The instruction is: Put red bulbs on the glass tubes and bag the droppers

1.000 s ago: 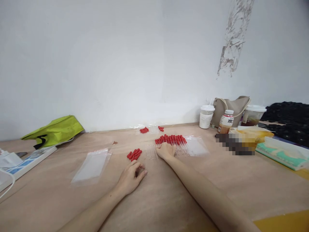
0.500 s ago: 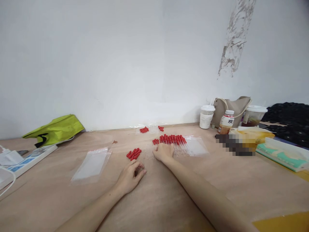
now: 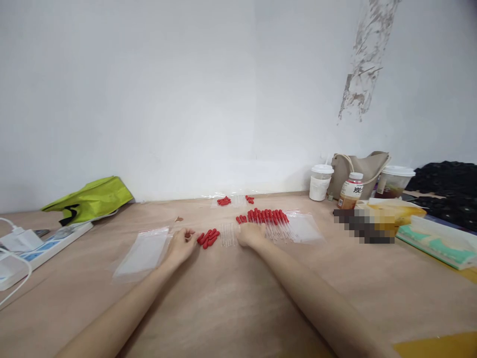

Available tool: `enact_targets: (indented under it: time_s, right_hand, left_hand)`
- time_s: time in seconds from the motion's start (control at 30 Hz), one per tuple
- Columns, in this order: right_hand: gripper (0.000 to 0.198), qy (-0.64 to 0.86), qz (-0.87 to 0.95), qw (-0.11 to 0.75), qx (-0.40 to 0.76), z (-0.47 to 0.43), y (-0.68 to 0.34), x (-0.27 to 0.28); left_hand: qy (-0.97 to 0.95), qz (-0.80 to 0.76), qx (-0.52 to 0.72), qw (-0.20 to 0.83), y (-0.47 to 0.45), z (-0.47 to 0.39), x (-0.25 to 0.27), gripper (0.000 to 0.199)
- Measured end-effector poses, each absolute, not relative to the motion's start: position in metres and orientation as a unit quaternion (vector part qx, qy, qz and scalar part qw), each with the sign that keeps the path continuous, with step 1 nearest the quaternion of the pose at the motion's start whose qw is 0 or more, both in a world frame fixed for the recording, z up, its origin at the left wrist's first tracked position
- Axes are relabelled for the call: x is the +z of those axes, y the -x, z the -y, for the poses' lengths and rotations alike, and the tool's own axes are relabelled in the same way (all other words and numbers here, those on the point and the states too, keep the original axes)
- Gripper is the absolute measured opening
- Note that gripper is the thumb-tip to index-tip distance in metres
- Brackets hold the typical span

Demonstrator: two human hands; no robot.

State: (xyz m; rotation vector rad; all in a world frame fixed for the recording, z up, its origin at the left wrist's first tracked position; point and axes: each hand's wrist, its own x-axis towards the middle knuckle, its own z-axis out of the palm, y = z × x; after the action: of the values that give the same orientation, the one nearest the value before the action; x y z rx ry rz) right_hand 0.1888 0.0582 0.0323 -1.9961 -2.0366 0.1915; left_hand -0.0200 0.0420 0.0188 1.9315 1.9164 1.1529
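Observation:
My left hand [image 3: 183, 243] is at the left edge of a small heap of red rubber bulbs [image 3: 208, 239], with its thumb and fingers apart. Whether the fingertips touch a bulb is unclear. To the right of the heap, several clear thin tubes [image 3: 228, 235] lie side by side. My right hand [image 3: 252, 234] rests low between these tubes and a row of droppers with red bulbs [image 3: 269, 219]. Its back faces me and its fingertips are hidden, so any grip is out of sight. A few more red bulbs [image 3: 242, 219] show just beyond the right hand.
Clear zip bags lie at left [image 3: 143, 252] and right [image 3: 307, 227]. Near the wall, another clear bag holds red bulbs [image 3: 224, 201]. A power strip [image 3: 44, 251] and green bag [image 3: 89, 201] are left; a lidded cup [image 3: 320, 183], bottle [image 3: 350, 191] and tissue pack [image 3: 436, 241] stand right.
My left hand has moved left and farther from me, from in front of the bulb heap to its left side. The right hand stays almost where it was.

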Motion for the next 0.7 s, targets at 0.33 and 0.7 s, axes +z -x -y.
enact_targets:
  time_s: [0.33,0.7]
  right_hand:
    - [0.014,0.484,0.8,0.352,0.037,0.008,-0.275,-0.002]
    - [0.019,0.41,0.805,0.428,0.019,0.034,-0.277,-0.003]
  left_hand:
    - [-0.65,-0.667,0.325,0.163,0.029,-0.083,0.015,0.032]
    - [-0.791,-0.434,0.389,0.186,-0.014,0.001,0.019,0.017]
